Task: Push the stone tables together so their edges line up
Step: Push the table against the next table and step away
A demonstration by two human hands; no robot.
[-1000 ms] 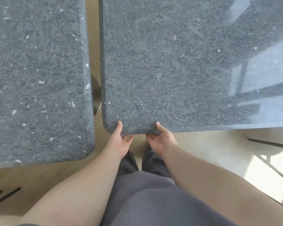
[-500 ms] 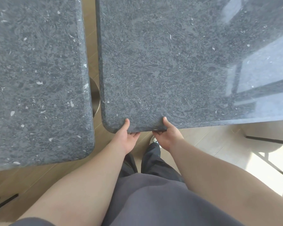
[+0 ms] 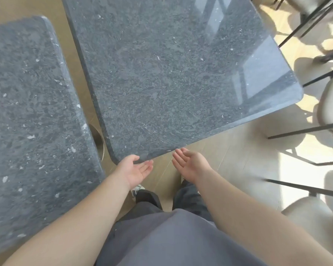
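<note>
**Both hands off the slab, gap between the tables open**

The left hand point(image 3: 136, 170) is seen palm-up, fingers straight and relaxed, with nothing gripped; its fingertips lie right at the near edge of the right-hand dark grey speckled stone table top point(image 3: 171, 77), close to that table's rounded near-left corner. Whether the edge is actually touched cannot be made out. The right hand point(image 3: 189, 164) is likewise held open, palm turned up and inward, fingers loosely extended, nothing held; it is found just short of the same near edge, slightly apart from it.

To the left of the left hand, the second dark grey speckled stone table top point(image 3: 33, 121) is seen, cut off by the left and lower frame edges. The two slabs are not joined: a strip of pale wooden floor point(image 3: 75, 60) is visible between them, wider far from the hands and narrower close to them, so the facing edges are not parallel. Between the slabs, just beyond the left hand, part of a round metal table base point(image 3: 98, 138) is glimpsed; most of it is hidden beneath the stone.

Right of the right hand, thin black chair legs point(image 3: 304, 129) and pale seats are caught in glare and cut off. Below the hands, grey clothing point(image 3: 161, 237) covers the person's legs.
</note>
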